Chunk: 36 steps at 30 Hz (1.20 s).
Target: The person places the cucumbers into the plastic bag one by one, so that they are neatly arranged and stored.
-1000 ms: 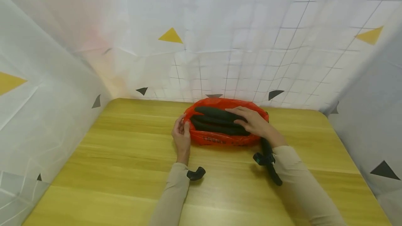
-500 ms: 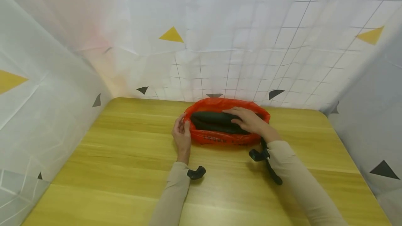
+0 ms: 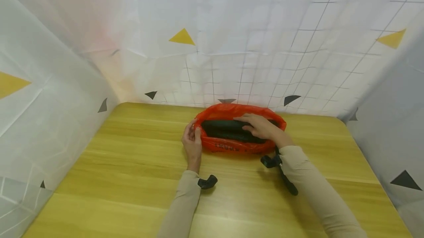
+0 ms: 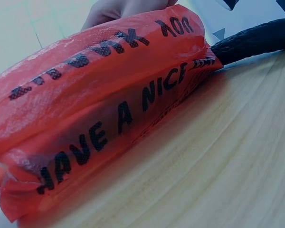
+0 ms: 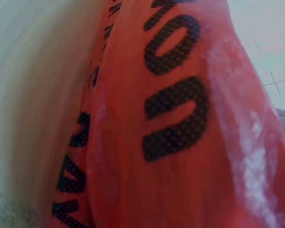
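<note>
Watching from afar, I see the left hand point(image 3: 192, 144) pinching the left rim of a red plastic bag point(image 3: 228, 146) on the bench point(image 3: 132, 179). Dark green cucumbers point(image 3: 222, 125) lie side by side inside it. Across them rests the right hand point(image 3: 260, 125) — fingers extended, thumb apart from them. Another cucumber point(image 3: 288, 183) lies on the bench by the bag's right end, partly hidden by the right arm's gear point(image 3: 271, 161).

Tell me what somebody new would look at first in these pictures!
Probably the bright red bag near the far edge of the table, with long dark vegetables inside. The left hand holds its left rim, and the right hand is over the vegetables. Another dark vegetable lies outside by the right sleeve.
</note>
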### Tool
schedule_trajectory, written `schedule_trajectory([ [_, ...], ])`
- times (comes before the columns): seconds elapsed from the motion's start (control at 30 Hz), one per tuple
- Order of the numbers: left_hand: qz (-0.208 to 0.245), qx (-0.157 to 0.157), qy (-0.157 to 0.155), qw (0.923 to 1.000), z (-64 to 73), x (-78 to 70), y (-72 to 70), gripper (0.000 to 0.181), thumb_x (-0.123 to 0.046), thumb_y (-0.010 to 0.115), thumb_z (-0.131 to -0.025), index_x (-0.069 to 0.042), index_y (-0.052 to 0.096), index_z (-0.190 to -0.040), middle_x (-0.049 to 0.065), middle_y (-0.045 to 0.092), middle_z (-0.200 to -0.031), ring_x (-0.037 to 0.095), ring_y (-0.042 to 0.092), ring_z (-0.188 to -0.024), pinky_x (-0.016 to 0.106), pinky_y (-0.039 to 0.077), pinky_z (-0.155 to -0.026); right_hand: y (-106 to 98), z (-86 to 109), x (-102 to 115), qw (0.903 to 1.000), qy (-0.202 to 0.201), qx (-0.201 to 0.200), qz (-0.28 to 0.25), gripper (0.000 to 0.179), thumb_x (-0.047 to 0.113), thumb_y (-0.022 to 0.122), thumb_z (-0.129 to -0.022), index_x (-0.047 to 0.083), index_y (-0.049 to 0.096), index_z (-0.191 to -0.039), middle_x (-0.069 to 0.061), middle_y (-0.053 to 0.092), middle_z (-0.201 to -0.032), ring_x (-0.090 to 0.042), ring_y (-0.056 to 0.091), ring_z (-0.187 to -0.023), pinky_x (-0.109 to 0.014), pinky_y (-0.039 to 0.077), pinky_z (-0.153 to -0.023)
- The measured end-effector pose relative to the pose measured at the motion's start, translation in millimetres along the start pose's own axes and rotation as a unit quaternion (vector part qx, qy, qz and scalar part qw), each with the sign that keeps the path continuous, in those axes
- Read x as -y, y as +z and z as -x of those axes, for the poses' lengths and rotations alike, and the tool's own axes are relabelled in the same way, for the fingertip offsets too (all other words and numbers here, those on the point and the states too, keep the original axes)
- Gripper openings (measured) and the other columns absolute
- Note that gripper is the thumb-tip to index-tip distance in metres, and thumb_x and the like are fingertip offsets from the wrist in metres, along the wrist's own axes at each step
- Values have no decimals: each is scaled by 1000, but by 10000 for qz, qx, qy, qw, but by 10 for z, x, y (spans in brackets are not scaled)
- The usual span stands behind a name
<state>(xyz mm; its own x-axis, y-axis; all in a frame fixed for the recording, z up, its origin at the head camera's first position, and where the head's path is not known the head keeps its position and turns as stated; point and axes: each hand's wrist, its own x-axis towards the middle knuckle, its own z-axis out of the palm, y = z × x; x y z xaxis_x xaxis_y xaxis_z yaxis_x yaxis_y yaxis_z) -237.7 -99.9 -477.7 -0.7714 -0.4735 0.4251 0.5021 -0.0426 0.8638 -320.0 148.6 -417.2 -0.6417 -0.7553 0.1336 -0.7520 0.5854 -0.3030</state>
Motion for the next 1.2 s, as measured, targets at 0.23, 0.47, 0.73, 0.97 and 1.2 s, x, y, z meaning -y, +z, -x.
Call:
schedule_trajectory([
  [0.23, 14, -7, -20, 10000, 8, -9, 2, 30, 3, 56, -90, 13, 57, -118, 33, 56, -90, 7, 54, -73, 12, 46, -67, 9, -64, -21, 9994, 327, 2, 90, 47, 11, 61, -91, 12, 51, -137, -10, 61, -121, -28, 57, -111, -46, 46, -95],
  [0.47, -21, -19, 20, 10000, -17, 113, -22, 29, -2, 58, -91, 6, 59, -119, 29, 58, -94, 8, 54, -75, 13, 47, -69, 27, -135, -43, 9989, 461, -1, 35, 45, 12, 60, -92, 11, 51, -136, -12, 60, -125, -31, 57, -113, -48, 45, -96],
  [0.73, 59, 60, 92, 9999, 5, 40, -8, 30, 3, 57, -90, 12, 57, -119, 33, 57, -95, 6, 54, -75, 13, 47, -69, 68, -173, -94, 9979, 630, -34, -110, 43, 12, 59, -92, 9, 53, -134, -13, 57, -131, -32, 53, -120, -49, 41, -101],
  [0.97, -70, 51, 110, 9999, -3, 15, 7, 29, 3, 55, -90, 12, 57, -118, 30, 56, -90, 5, 52, -74, 13, 46, -67, 66, -196, -116, 9975, 683, -55, -147, 42, 10, 58, -92, 8, 52, -134, -15, 57, -131, -33, 53, -120, -50, 40, -101],
  [1.2, -48, 56, 55, 10000, 6, 35, -6, 30, 2, 56, -90, 11, 57, -119, 26, 56, -87, 6, 52, -72, 13, 45, -64, 63, -217, -129, 9966, 785, -78, -236, 41, 10, 60, -91, 9, 54, -132, -13, 57, -130, -33, 53, -121, -50, 39, -103],
])
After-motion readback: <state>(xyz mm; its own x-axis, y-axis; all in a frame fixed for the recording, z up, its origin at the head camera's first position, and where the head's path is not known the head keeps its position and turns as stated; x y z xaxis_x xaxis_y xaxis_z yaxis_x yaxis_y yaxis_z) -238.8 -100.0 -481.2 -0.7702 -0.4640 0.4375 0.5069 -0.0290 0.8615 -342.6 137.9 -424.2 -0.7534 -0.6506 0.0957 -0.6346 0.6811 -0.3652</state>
